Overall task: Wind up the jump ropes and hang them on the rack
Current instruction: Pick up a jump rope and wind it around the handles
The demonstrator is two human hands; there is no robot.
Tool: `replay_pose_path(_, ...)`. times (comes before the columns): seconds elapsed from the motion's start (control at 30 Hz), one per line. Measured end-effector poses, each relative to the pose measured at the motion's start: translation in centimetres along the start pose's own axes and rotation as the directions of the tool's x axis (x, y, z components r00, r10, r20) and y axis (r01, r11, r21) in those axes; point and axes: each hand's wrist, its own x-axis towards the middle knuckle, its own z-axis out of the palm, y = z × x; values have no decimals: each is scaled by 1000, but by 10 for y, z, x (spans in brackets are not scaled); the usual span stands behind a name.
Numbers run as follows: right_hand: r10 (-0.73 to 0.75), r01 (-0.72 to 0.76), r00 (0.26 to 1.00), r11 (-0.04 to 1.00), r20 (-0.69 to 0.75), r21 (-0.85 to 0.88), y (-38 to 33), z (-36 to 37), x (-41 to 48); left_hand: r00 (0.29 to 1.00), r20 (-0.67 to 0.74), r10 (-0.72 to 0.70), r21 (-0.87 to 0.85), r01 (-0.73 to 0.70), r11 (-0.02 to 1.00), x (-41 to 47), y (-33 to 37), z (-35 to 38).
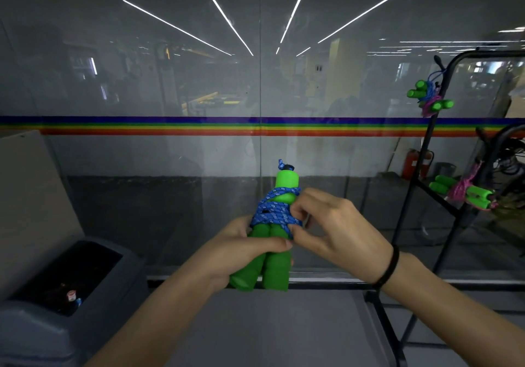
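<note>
Between both hands, held upright, is the jump rope (272, 216): green foam handles bound in blue cord. The left hand (235, 250) grips the handles low down; the right hand (338, 224) pinches the cord wraps. Farther off, right of the right hand, a black rack (425, 150) carries an upper rope (429, 98) and a lower rope (463, 191), both wound. Left of the left hand stands a grey bin (37, 324); print inside is unreadable.

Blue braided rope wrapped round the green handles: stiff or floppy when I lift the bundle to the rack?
Probably floppy: the blue braided rope bends tightly around the green foam-looking handles. Loops may slip loose; the right hand pinches a strand there. Likely light: the left hand grips both handles together.
</note>
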Motion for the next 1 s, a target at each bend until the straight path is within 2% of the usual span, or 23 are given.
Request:
replay_pose_path(0.13, -17, 7, 994, 996, -109, -90, 2, 3, -1, 998, 44, -33, -71, 36, 997, 1, 7, 3)
replay_pose_path(0.3, 31, -57, 984, 988, -173, -147, -3, 11, -3, 997, 70, -25, -100, 32, 994, 0, 12, 4)
replay_pose_path(0.37, 86, -111, 979, 986, -187, -125, -7, 11, 0, 998, 66, -13, -111, 20, 994, -1, 13, 2)
replay_pose_path(0.5, 151, -146, 979, 988, -137, 44, -9, 3, 6, 998, 65, -12, -178, 24, 984, -4, 12, 0)
replay_pose_path(0.67, 198, -204, 964, 979, -174, -16, -13, -1, 10, 1000, 6, 24, -220, -23, 975, -4, 10, 8)
replay_pose_path(0.8, 181, -190, 967, 981, -178, -37, -16, 0, 9, 1000, 23, 8, -241, -2, 970, -6, 11, 9)
replay_pose_path(0.9, 205, -193, 965, 978, -166, 85, -16, -2, 5, 998, 44, -34, -290, 46, 956, -8, 10, 9)
replay_pose_path(1.0, 330, -262, 936, 889, -126, 376, -13, -4, 1, 996, 42, -84, -389, 94, 916, -9, 9, 10)
